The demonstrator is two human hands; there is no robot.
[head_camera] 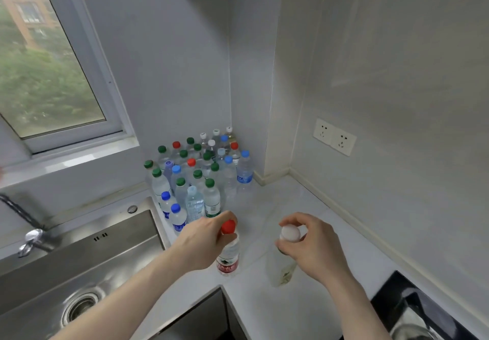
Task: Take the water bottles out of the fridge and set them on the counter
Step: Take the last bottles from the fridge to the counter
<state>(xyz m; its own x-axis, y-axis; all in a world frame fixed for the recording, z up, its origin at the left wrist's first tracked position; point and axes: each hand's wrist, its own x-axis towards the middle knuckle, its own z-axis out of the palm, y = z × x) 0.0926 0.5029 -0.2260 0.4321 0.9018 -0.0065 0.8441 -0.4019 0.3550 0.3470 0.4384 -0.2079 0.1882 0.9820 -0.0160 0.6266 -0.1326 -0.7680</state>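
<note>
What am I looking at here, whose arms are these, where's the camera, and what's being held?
There is no machine: these are a person's two bare arms. The single picture comes from a wide-angle camera worn on the head, looking forward and down, so the walls bend.

The left hand holds a red-capped bottle by its neck. The right hand has its grip around the top of a white-capped bottle. Both bottles stand upright at the white counter; whether they already touch it I cannot tell.

Behind them, in the corner, stands a cluster of bottles with green, blue, red and white caps. A steel sink with a tap lies left, a window above it, and wall sockets on the right.
</note>
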